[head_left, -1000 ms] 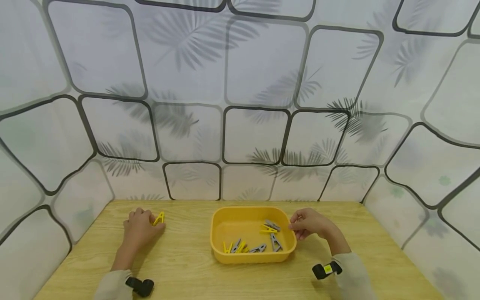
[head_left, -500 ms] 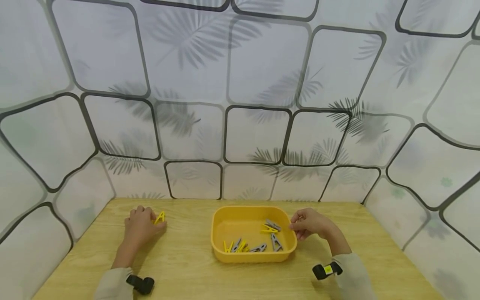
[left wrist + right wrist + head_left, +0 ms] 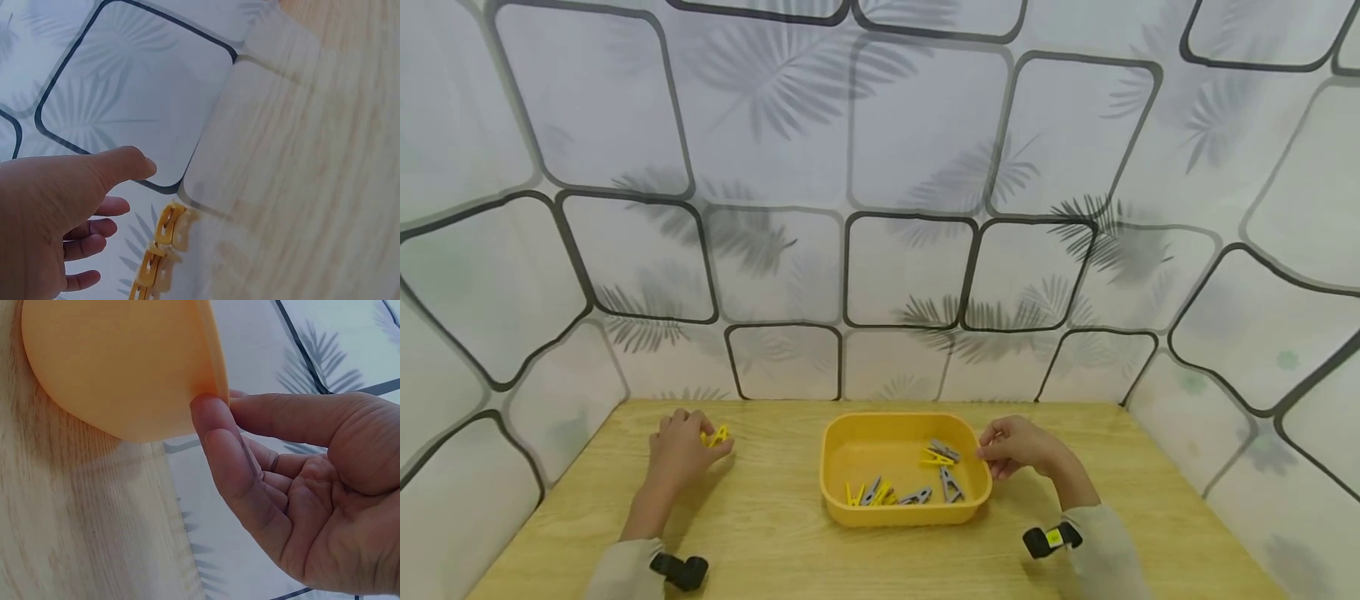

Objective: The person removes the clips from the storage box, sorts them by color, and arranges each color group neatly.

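Observation:
My left hand (image 3: pixel 679 446) hovers over the left side of the table, its thumb stretched out and its other fingers loosely bent. In the left wrist view, a yellow plastic clothespin (image 3: pixel 167 225) stands apart from the fingertips, partly cut off by the lower edge. The head view shows this clothespin (image 3: pixel 720 435) half hidden behind the hand. At the right end of a yellow plastic basin (image 3: pixel 902 517), my right hand (image 3: pixel 1021 446) pinches the rim between thumb and index finger. Yellow clothespins (image 3: pixel 883 493) and grey clothespins (image 3: pixel 951 483) lie inside the basin.
The light wooden table (image 3: pixel 767 542) bears the basin near its middle. Behind it and at both sides hangs a pale patterned curtain (image 3: pixel 910 275). Each wrist wears a black strap with a small camera (image 3: pixel 681 573).
By the left hand, the clothespin stood up as an A shape and now sits lower and tilted. The left fingers have come off it. The right hand and basin hold still.

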A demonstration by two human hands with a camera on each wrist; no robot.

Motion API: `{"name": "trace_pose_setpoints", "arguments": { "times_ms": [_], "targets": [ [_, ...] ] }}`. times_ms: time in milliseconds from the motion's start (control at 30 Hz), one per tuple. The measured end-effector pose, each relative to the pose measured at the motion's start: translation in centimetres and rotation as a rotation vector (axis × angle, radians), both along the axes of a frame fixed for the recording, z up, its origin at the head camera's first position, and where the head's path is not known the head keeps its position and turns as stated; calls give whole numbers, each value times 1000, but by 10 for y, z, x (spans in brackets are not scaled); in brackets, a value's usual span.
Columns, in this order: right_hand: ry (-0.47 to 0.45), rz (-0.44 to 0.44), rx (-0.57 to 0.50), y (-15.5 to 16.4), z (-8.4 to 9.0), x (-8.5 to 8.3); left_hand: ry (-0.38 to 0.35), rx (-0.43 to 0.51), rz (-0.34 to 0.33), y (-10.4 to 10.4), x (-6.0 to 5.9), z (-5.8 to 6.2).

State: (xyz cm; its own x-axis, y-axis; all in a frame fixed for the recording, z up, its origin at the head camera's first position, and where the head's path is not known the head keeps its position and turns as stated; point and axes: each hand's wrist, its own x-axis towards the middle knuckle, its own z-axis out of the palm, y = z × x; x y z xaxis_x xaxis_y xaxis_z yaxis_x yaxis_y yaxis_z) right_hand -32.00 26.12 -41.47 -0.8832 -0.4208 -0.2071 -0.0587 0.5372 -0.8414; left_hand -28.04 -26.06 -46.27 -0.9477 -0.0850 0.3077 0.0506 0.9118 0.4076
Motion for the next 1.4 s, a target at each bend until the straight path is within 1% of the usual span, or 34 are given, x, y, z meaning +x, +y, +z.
{"name": "trace_pose_setpoints", "arguments": {
  "times_ms": [233, 300, 567, 700, 767, 867, 933, 1100, 1200, 1300, 1400],
  "targets": [
    [6, 15, -10, 1, 1, -1, 40, 2, -34, 14, 2, 7],
    [0, 15, -10, 1, 1, -1, 64, -2, -53, 19, 2, 10],
    [-6, -7, -9, -2, 3, 0, 206, -14, -141, 47, 1, 22],
    [-8, -18, 1, -2, 4, 0, 248, 17, -190, 65, -3, 29],
    [-9, -24, 5, -2, 4, 0, 249, 49, -219, 75, -5, 33],
    [-11, -25, 2, -1, 3, 0, 220, 88, -251, 91, -9, 39],
    [-13, -25, 0, 0, 2, 0, 201, 98, -273, 102, -13, 44],
    [-14, -27, 7, 1, 1, 1, 186, 77, -347, 132, -22, 59],
    [-12, -23, 6, 1, 2, 1, 183, 48, -413, 151, -26, 70],
    [-12, -17, 0, 1, 2, 0, 187, 9, -481, 168, -28, 78],
    [-12, -17, -3, 0, 2, -1, 156, 1, -561, 186, -29, 83]
  ]
}}
